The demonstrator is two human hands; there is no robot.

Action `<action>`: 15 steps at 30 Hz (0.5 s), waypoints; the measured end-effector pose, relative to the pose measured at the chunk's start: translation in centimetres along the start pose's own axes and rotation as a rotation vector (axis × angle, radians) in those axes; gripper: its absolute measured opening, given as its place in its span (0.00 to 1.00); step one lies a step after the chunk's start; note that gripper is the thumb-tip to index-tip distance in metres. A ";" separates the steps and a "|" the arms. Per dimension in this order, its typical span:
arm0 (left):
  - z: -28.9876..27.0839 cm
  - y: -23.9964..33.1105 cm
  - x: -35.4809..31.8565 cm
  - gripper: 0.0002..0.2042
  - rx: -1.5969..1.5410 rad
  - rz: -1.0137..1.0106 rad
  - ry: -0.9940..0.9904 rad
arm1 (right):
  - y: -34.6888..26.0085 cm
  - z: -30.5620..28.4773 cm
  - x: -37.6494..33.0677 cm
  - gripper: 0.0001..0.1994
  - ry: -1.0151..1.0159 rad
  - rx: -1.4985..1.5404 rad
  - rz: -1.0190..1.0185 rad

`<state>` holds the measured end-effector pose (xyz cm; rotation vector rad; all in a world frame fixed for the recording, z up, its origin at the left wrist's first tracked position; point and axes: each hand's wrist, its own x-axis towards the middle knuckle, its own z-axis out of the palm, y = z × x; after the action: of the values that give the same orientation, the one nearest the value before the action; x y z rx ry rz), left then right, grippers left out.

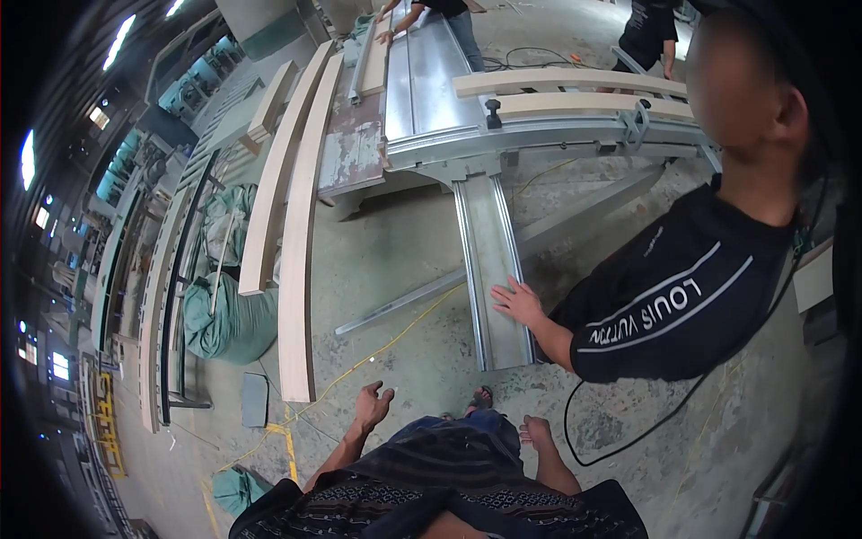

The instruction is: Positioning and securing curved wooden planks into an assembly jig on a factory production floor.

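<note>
My left hand (373, 406) hangs low in front of me, holding nothing, its thumb and fingers apart. Close to it is the near end of a long pale wooden beam (298, 332). My right hand (537, 433) is by my right side with fingers loosely bent and nothing visible in it. Beyond it, a long metal support arm (489, 260) reaches toward me from a machine with a sliding metal table (435, 90). A co-worker's hand (518, 303) lies flat on that arm. Neither of my hands touches the machine or the wood.
A co-worker in a black shirt (682, 287) leans in at the right. Pale boards (575, 83) lie across the machine's frame. Green sacks (232, 319) stand at left. A yellow cable (395, 340) and a black cable (628, 455) run across the floor. Other people work at the back.
</note>
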<state>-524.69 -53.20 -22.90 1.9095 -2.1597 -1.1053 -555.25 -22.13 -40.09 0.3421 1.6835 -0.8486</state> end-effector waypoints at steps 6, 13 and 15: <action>-0.2 0.1 0.4 0.31 0.000 0.109 -0.034 | 3.4 0.2 -1.4 0.13 0.027 0.065 -0.057; 2.0 -1.4 -1.9 0.31 -0.023 0.232 -0.127 | 9.3 -1.3 -4.6 0.12 0.101 0.089 -0.224; 3.5 -2.1 -2.7 0.32 -0.009 0.190 -0.239 | 11.6 -1.9 -6.5 0.13 0.185 -0.018 -0.251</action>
<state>-523.94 -49.15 -25.49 1.5974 -2.3905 -1.3616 -547.46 -11.43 -37.94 0.2037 1.9326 -1.0103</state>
